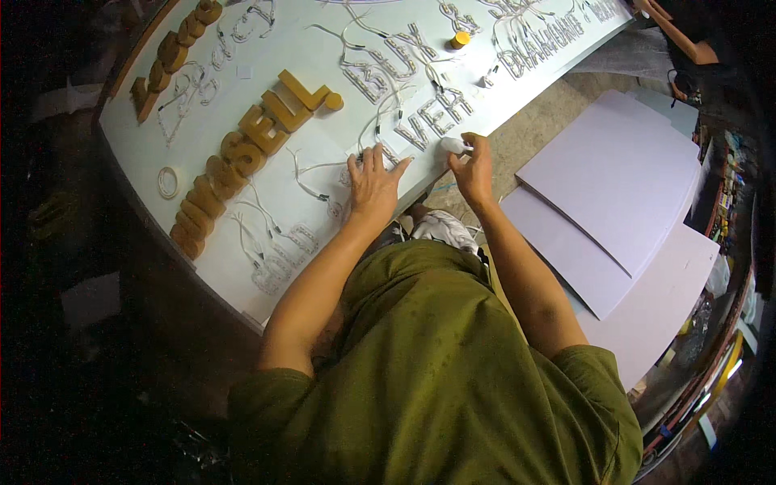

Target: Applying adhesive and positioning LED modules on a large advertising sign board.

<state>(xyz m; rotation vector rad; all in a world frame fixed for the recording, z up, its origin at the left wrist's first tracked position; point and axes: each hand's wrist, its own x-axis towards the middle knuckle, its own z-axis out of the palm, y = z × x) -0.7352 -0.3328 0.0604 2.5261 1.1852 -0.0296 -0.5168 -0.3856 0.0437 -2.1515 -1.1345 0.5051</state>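
My left hand (373, 187) lies on the white tabletop with its fingers spread. Its fingertips touch a small pale letter piece (388, 154), partly hidden beneath them. Close by, my right hand (474, 171) is closed at the table's near edge, with a small white bottle-like object (453, 145) between thumb and fingers; its exact kind does not show. Just beyond the two hands lie translucent letter-shaped pieces (436, 117) with thin wires attached. More wired pieces (283, 257) rest to the left of my left forearm.
Gold block letters (242, 158) stand in rows on the left of the white table (242, 279). A tape roll (167, 183) and a yellow-capped container (460, 40) sit among them. Large white sheets (606, 174) are stacked at right. Another person's arm (683, 40) reaches in at upper right.
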